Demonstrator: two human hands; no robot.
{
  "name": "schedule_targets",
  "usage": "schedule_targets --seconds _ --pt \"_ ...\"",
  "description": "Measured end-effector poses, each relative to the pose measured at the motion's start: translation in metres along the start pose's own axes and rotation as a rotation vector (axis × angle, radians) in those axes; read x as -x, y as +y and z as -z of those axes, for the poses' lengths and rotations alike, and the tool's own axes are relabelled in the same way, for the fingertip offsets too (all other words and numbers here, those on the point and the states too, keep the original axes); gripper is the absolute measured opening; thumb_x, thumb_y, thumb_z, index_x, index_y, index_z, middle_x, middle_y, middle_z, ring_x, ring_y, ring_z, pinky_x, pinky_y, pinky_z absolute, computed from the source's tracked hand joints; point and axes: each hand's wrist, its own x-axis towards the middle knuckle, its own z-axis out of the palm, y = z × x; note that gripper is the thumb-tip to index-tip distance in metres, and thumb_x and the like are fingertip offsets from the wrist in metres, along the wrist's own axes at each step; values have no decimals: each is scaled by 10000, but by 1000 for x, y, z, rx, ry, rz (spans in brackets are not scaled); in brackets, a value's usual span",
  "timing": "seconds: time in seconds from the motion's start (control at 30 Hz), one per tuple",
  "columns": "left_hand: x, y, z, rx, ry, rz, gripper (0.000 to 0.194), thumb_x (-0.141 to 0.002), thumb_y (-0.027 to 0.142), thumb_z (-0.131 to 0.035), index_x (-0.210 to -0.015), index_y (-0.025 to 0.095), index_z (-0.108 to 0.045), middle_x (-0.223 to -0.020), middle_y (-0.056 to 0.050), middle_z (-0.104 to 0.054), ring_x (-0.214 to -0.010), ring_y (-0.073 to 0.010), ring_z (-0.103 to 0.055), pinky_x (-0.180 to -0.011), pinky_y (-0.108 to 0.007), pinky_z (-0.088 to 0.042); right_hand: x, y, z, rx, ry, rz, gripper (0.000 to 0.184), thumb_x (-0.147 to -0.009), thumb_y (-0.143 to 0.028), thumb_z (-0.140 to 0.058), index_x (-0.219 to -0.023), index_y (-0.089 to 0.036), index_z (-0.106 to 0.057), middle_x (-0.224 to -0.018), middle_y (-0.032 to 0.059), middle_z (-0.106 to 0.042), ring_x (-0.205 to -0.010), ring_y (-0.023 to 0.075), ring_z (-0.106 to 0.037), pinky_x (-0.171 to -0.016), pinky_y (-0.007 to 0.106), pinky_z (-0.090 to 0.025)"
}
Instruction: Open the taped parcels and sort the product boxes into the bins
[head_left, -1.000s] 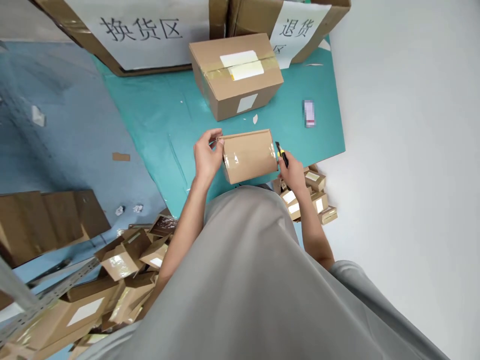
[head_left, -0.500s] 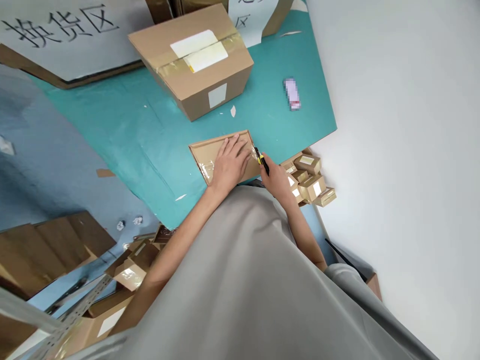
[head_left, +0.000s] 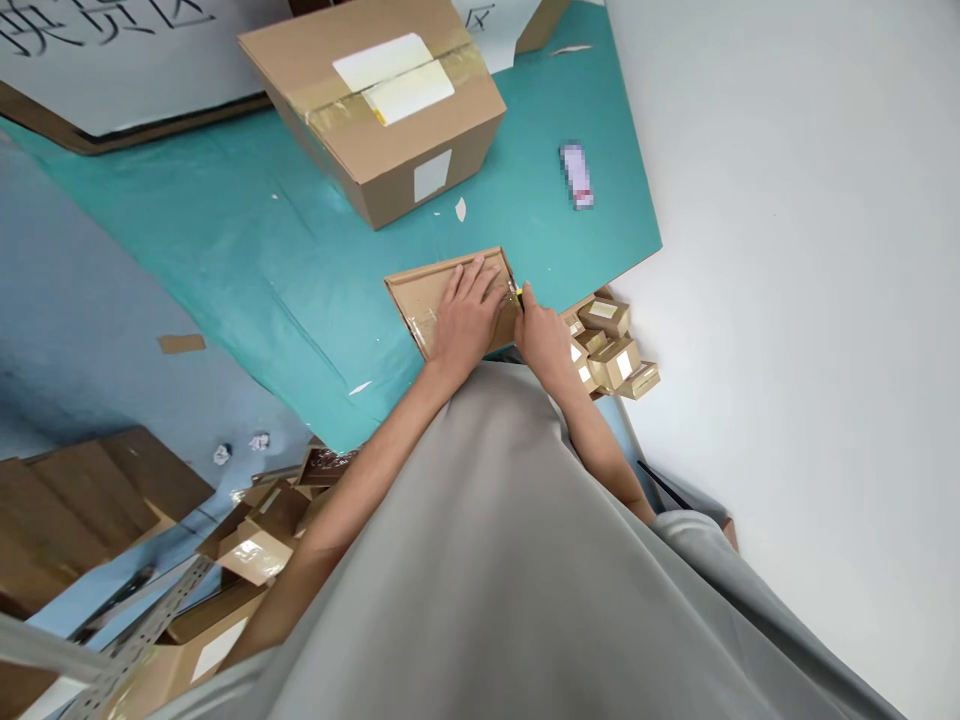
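Note:
A flat cardboard box with clear tape at its ends lies near the front edge of the table. My left hand rests flat on top of it, fingers spread. My right hand is closed around a box cutter, a yellow and black one. Its tip is at the taped right edge of the flat box; the blade itself is too small to make out. Most of the cutter's handle is hidden by my fingers.
Behind the flat box, a large taped carton stands on the green table. A blurred-out pale object lies at the right. Small boxes are piled past the right edge; cartons and a metal shelf stand lower left.
My right hand has shifted slightly up along the flat box's right edge with the box cutter, now more covered by my fingers. My left hand stays on the box. The whole view has shifted a little.

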Motion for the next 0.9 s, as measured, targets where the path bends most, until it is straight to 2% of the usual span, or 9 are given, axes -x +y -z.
schedule_targets --seconds 0.13,0.27,0.37,0.47,0.57,0.63,0.7,0.8,0.9 --pt "0 -3 -4 1 16 0 395 -1121 258 -503 -1452 240 -718 -1659 -123 -642 -1724 -307 -378 -1450 -645 -230 26 3 -5 66 -74 -56 617 -1174 -205 -310 -1767 -44 -364 -1194 273 -824 -1118 404 -806 -972 503 -604" --pt "0 -6 -5 -6 6 0 374 -1128 278 -514 -1433 235 -726 -1669 -132 -628 -1722 -317 -382 -1449 -646 -224 36 7 -8 49 -89 -80 626 -1170 -223 -324 -1776 -72 -362 -1223 264 -827 -1141 405 -806 -994 503 -599" --pt "3 -7 -4 -20 9 2 389 -1144 314 -501 -1466 243 -707 -1673 -129 -620 -1727 -318 -371 -1447 -655 -216 37 18 -4 -19 -64 -31 611 -1161 -239 -374 -1751 -90 -428 -1199 247 -838 -1119 412 -808 -1013 519 -593" --pt "7 -8 2 -42 26 17 404 -1159 389 -500 -1494 265 -689 -1689 -121 -605 -1735 -320 -353 -1442 -655 -216 29 44 -4 -208 16 60 570 -1146 -298 -444 -1681 -120 -533 -1158 213 -854 -1066 405 -815 -1011 526 -602" --pt "16 -10 15 -78 96 97 462 -1127 521 -584 -1525 302 -667 -1755 -113 -533 -1757 -350 -289 -1439 -668 -186 -4 79 -19 -524 88 112 441 -1151 -397 -460 -1461 -180 -686 -1089 143 -872 -879 321 -827 -912 447 -643" --pt "26 -12 27 -121 174 201 606 -1047 637 -695 -1565 328 -635 -1808 -112 -458 -1771 -393 -225 -1436 -699 -130 -44 98 -38 -745 53 99 367 -1153 -455 -472 -1238 -205 -727 -1108 120 -873 -691 231 -786 -753 357 -646" --pt "42 -13 40 -174 279 350 840 -923 742 -808 -1618 327 -586 -1845 -134 -382 -1777 -445 -162 -1427 -730 -75 -91 106 -60 -911 -40 42 305 -1135 -472 -541 -1095 -207 -687 -1090 109 -871 -570 164 -721 -610 285 -602" --pt "75 -14 56 -239 448 618 1164 -771 832 -894 -1700 266 -479 -1866 -206 -287 -1768 -498 -127 -1418 -739 -83 -156 93 -93 -1029 -185 1 232 -1090 -406 -680 -977 -209 -630 -983 86 -855 -546 115 -672 -542 216 -551" --pt "109 -18 62 -251 575 842 1240 -750 839 -902 -1718 225 -428 -1817 -252 -341 -1732 -486 -264 -1416 -680 -218 -192 59 -120 -1096 -331 19 199 -1077 -345 -720 -978 -217 -603 -892 53 -819 -602 120 -689 -580 204 -569"
